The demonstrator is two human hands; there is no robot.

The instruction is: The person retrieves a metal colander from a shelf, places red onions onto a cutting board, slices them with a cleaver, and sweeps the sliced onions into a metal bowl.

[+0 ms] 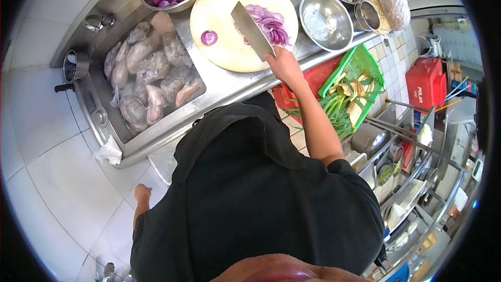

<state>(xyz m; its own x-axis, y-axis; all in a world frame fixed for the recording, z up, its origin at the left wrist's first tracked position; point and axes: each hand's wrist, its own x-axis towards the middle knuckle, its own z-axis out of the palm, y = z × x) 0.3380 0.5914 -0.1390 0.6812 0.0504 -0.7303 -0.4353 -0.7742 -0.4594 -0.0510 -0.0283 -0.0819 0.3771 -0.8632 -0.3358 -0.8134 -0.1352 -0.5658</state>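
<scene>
Slicing seems under way: the right hand (283, 65) clamps the knife (252, 31) beside the onion slices (272, 25) ahead of it, the left hand (142, 193), its finger closure unclear, hangs well apart, and further cutting would call for steadying the onion piece (209, 37) forward-left of the right.

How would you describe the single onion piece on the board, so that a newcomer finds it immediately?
Find the large round cutting board on the steel counter. Near its left edge lies a round purple onion piece, its rings showing. It sits alone, the cleaver between it and the sliced pile.
</scene>
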